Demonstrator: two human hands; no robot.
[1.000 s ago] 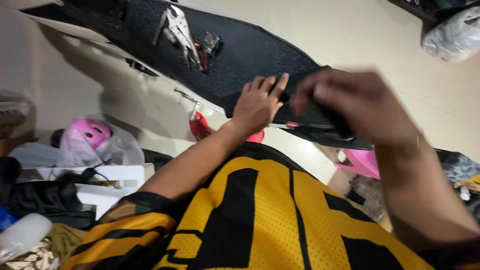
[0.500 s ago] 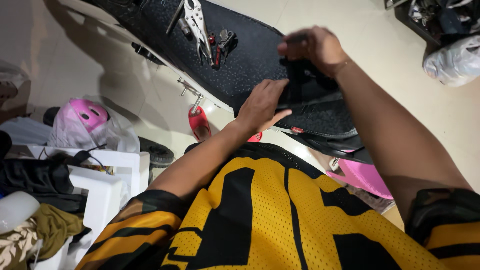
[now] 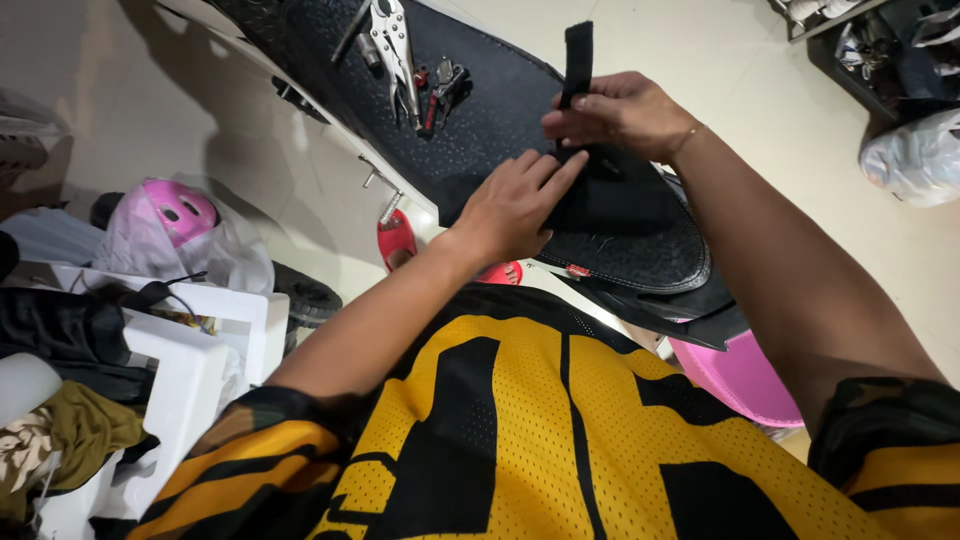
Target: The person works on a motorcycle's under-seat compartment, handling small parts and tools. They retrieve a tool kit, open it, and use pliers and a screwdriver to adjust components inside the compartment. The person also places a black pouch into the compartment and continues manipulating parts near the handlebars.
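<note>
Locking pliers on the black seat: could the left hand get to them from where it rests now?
Probably yes. The left hand lies flat on the seat, and the bare textured stretch between it and the locking pliers holds nothing. The right hand, pinching a black strap, sits off to the side.

1. Clear plastic bag [image 3: 215,245], crumpled, on the floor to my left; it wraps a pink helmet [image 3: 175,210].
2. Whitish translucent plastic bag [image 3: 915,160], bulging and knotted, on the floor at the far right edge.
3. Small red tag [image 3: 577,271] on the black seat's [image 3: 640,245] near rim; marks too small to tell.
4. No screens or signs seen.
</note>
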